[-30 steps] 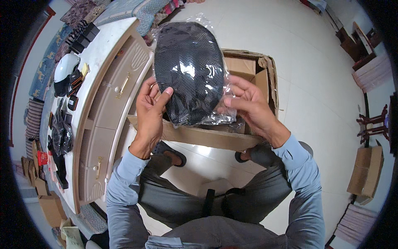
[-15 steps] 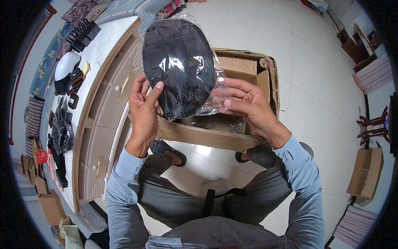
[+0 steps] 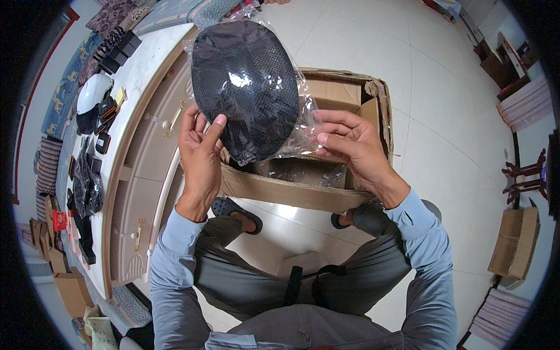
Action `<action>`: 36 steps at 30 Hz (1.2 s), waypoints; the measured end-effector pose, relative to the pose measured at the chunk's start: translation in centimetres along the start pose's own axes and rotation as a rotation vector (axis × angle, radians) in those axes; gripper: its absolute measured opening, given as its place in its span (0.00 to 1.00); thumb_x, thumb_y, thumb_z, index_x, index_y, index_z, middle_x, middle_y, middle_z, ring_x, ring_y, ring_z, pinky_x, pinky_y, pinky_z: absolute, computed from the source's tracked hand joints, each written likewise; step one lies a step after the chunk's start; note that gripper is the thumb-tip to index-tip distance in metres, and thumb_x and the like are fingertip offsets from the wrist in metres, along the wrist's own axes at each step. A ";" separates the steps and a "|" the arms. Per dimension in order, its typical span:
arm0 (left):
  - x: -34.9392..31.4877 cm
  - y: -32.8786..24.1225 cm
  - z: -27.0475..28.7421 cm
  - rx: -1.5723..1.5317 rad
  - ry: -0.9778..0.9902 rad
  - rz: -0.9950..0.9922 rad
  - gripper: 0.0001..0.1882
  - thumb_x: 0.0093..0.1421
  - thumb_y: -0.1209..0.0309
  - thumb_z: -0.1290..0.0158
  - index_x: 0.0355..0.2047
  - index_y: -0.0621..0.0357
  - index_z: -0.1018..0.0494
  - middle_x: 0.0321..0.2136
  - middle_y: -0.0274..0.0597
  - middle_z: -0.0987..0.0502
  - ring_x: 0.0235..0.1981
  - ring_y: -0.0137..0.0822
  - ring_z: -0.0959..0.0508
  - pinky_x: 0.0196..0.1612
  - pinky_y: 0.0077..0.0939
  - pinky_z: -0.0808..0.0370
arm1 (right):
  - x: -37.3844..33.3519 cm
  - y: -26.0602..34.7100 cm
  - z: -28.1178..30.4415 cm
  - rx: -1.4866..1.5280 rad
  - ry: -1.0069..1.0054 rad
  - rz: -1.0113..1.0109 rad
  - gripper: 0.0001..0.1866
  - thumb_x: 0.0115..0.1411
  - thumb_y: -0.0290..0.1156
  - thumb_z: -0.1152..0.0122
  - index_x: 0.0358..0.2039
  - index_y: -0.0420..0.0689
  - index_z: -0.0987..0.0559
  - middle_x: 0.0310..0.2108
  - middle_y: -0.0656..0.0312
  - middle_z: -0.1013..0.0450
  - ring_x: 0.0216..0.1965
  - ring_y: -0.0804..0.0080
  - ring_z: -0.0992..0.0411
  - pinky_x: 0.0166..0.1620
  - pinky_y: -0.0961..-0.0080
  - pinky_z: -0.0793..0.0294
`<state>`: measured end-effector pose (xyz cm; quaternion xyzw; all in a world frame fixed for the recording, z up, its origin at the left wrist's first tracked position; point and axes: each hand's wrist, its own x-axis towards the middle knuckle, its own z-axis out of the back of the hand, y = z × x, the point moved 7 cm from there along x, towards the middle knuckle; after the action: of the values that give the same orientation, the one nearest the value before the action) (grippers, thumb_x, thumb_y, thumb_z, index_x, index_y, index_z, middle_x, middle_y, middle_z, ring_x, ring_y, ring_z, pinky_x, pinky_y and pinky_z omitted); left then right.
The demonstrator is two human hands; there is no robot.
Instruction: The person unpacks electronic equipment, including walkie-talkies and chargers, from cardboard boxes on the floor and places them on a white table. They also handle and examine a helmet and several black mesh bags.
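A rounded black mesh-patterned item in a clear plastic bag is held up above an open cardboard box. My left hand grips its lower left edge, thumb on top and fingers behind. The clear bag has loose film along its right side, pinched between the thumb and fingers of my right hand. What exactly the black item is I cannot make out. Inside the box, beneath my hands, lies more crumpled clear plastic.
A marble-topped cabinet stands at my left, bearing a white helmet, small black boxes and a black item in plastic. Another cardboard box sits by the right wall. Several cartons are at the lower left.
The bagged black item has shifted slightly up and left and turned a little. Both hands keep their hold, and the right fingers have moved a little along the film.
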<state>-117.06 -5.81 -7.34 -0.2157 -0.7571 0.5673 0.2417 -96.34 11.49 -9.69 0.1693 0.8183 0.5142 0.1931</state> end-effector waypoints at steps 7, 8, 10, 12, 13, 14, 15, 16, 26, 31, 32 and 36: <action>-0.2 -0.3 -0.8 -0.150 0.013 -0.004 0.23 0.65 0.83 0.47 0.58 0.61 0.37 0.50 0.43 0.22 0.45 0.27 0.20 0.44 0.17 0.23 | 0.0 0.4 0.6 -0.044 -0.032 0.046 0.19 0.61 0.20 0.35 0.54 0.38 0.23 0.43 0.56 0.19 0.43 0.73 0.20 0.48 0.77 0.17; -0.1 -0.1 -1.0 -0.141 0.053 -0.014 0.21 0.65 0.82 0.46 0.57 0.59 0.36 0.51 0.41 0.23 0.49 0.30 0.21 0.52 0.25 0.24 | 0.0 0.3 0.7 -0.046 -0.035 0.050 0.19 0.61 0.20 0.35 0.54 0.38 0.23 0.43 0.56 0.19 0.43 0.73 0.20 0.48 0.77 0.17; 0.1 -0.4 -0.6 -0.123 0.091 -0.031 0.20 0.65 0.80 0.45 0.56 0.56 0.34 0.53 0.40 0.24 0.54 0.33 0.23 0.60 0.33 0.26 | -0.1 1.2 1.1 -0.193 -0.117 0.249 0.13 0.59 0.19 0.34 0.45 0.39 0.16 0.42 0.56 0.18 0.43 0.71 0.21 0.49 0.75 0.21; 0.4 0.9 -0.3 -0.113 0.187 0.059 0.16 0.64 0.82 0.45 0.51 0.60 0.31 0.56 0.48 0.27 0.57 0.37 0.24 0.58 0.32 0.25 | -0.3 2.7 1.2 -0.404 -0.102 0.447 0.11 0.56 0.17 0.34 0.40 0.40 0.15 0.41 0.57 0.17 0.43 0.69 0.21 0.49 0.75 0.22; 1.3 3.3 0.7 -0.352 0.134 0.114 0.08 0.62 0.76 0.42 0.40 0.53 0.27 0.61 0.52 0.30 0.62 0.42 0.29 0.63 0.42 0.27 | -0.9 4.1 0.9 -0.626 -0.090 0.637 0.09 0.54 0.16 0.35 0.35 0.41 0.13 0.41 0.58 0.17 0.43 0.67 0.21 0.48 0.74 0.23; 2.0 2.3 -0.2 -0.337 0.366 -0.126 0.07 0.62 0.75 0.41 0.37 0.53 0.27 0.63 0.57 0.34 0.64 0.47 0.31 0.62 0.46 0.26 | -1.6 5.6 0.0 -0.789 -0.104 0.837 0.11 0.48 0.14 0.35 0.30 0.42 0.14 0.39 0.60 0.17 0.43 0.63 0.22 0.46 0.71 0.23; 1.7 0.0 -2.1 -0.324 0.606 -0.369 0.07 0.61 0.74 0.40 0.35 0.52 0.28 0.65 0.61 0.38 0.65 0.52 0.33 0.62 0.51 0.25 | -1.6 6.1 0.1 -0.789 -0.108 0.847 0.11 0.48 0.14 0.35 0.30 0.42 0.14 0.39 0.60 0.17 0.43 0.63 0.22 0.46 0.71 0.23; 1.4 -0.3 -2.1 -0.284 0.499 -0.354 0.10 0.59 0.74 0.37 0.28 0.53 0.30 0.65 0.62 0.39 0.66 0.55 0.35 0.64 0.54 0.29 | -2.1 6.9 -0.4 -0.874 -0.107 0.968 0.11 0.46 0.15 0.35 0.30 0.42 0.14 0.38 0.60 0.17 0.43 0.63 0.22 0.46 0.71 0.23; -0.4 0.2 -1.8 -0.185 0.490 0.028 0.12 0.67 0.67 0.53 0.31 0.64 0.28 0.60 0.60 0.30 0.53 0.40 0.24 0.56 0.33 0.26 | -4.7 9.5 -0.6 -1.010 -0.214 1.239 0.11 0.42 0.14 0.32 0.28 0.41 0.15 0.35 0.61 0.17 0.41 0.62 0.22 0.43 0.71 0.21; -3.5 -0.9 -4.9 -0.025 0.488 0.060 0.16 0.61 0.79 0.44 0.49 0.59 0.29 0.55 0.46 0.29 0.59 0.34 0.30 0.64 0.33 0.34 | -4.8 9.2 -0.5 -1.027 -0.231 1.241 0.11 0.43 0.14 0.32 0.28 0.41 0.15 0.35 0.60 0.17 0.40 0.62 0.22 0.43 0.71 0.21; -3.4 0.4 -4.2 -0.012 0.471 0.063 0.27 0.55 0.88 0.41 0.54 0.58 0.32 0.56 0.45 0.30 0.58 0.32 0.29 0.59 0.31 0.26 | -4.8 9.2 -0.7 -1.035 -0.226 1.247 0.11 0.43 0.14 0.32 0.28 0.41 0.15 0.35 0.61 0.17 0.40 0.62 0.21 0.43 0.71 0.21; -3.9 -0.1 -5.6 -0.200 0.303 0.071 0.27 0.61 0.87 0.44 0.60 0.64 0.37 0.52 0.48 0.26 0.47 0.33 0.19 0.48 0.24 0.17 | -4.5 9.0 -0.7 -1.043 -0.229 1.212 0.11 0.43 0.14 0.32 0.28 0.41 0.15 0.34 0.60 0.17 0.40 0.62 0.21 0.43 0.70 0.21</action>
<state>-110.56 -3.97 -6.43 -0.3482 -0.7567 0.4581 0.3104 -92.05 12.53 -0.66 0.5234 0.2140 0.8246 0.0173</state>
